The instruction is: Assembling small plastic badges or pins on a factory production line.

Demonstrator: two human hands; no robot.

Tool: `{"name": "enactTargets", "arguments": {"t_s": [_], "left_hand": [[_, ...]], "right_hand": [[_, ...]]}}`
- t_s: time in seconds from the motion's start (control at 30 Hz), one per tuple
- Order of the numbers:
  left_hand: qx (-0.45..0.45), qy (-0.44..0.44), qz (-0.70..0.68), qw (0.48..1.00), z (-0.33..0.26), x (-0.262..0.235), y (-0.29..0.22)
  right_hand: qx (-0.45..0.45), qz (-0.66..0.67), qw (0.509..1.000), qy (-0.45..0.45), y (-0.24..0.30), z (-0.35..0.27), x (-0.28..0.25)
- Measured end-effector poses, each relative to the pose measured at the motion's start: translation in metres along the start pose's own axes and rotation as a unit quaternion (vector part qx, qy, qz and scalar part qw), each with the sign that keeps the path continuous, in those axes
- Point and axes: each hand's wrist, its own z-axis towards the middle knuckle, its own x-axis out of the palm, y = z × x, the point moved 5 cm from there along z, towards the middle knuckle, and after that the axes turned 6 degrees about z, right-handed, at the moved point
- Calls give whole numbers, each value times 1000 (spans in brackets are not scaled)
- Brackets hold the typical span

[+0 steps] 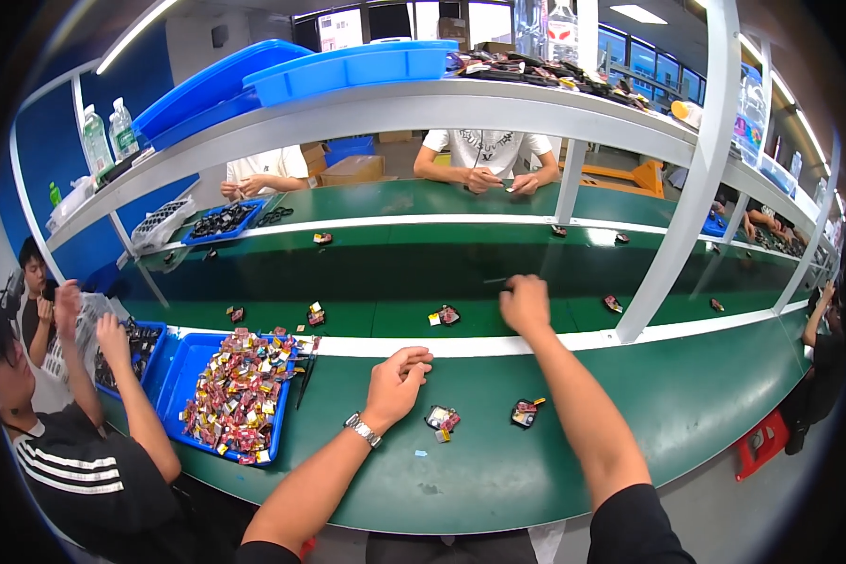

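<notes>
My left hand (397,387), with a metal-banded watch on its wrist, hovers by the white rail, thumb apart from loosely bent fingers and nothing seen in it. Beyond the rail, my right hand (526,306) reaches over the dark green belt. Its fingers close at a small dark thing with a thin grey end, too blurred to name. On the green table between my forearms lie two small black-cased electronic assemblies: one (442,419) with a white and yellow piece, another (526,412) with a yellow-tipped strip. A similar assembly (445,316) sits on the belt left of my right hand.
A blue tray (171,399) heaped with small red, white and yellow parts stands at left, black tweezers (305,381) beside it. A white post (681,188) rises at right, and a shelf (367,105) spans above. Co-workers sit at left and across the belt.
</notes>
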Motion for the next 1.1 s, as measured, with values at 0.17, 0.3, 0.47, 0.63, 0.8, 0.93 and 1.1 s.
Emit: {"name": "enactTargets", "arguments": {"t_s": [0.17,0.3,0.47,0.63,0.8,0.93,1.1], "left_hand": [[-18,-25,14,999,-3,-10,6],[-18,-47,25,998,2,-8,0],[-61,-69,-78,993,5,-18,4],[-157,258,-235,924,-8,7,4],[-152,232,-248,928,-11,18,-11],[-135,207,-246,937,-13,20,-13],[-125,203,-231,943,-12,20,-4]], "right_hand": [[24,64,981,180,83,-43,47],[57,179,965,183,59,-34,44],[-105,301,901,294,100,-67,-35],[-168,291,889,311,122,-110,-78],[-242,272,907,214,111,-129,-82],[-249,241,923,167,110,-131,-77],[-249,260,911,202,114,-131,-74]]}}
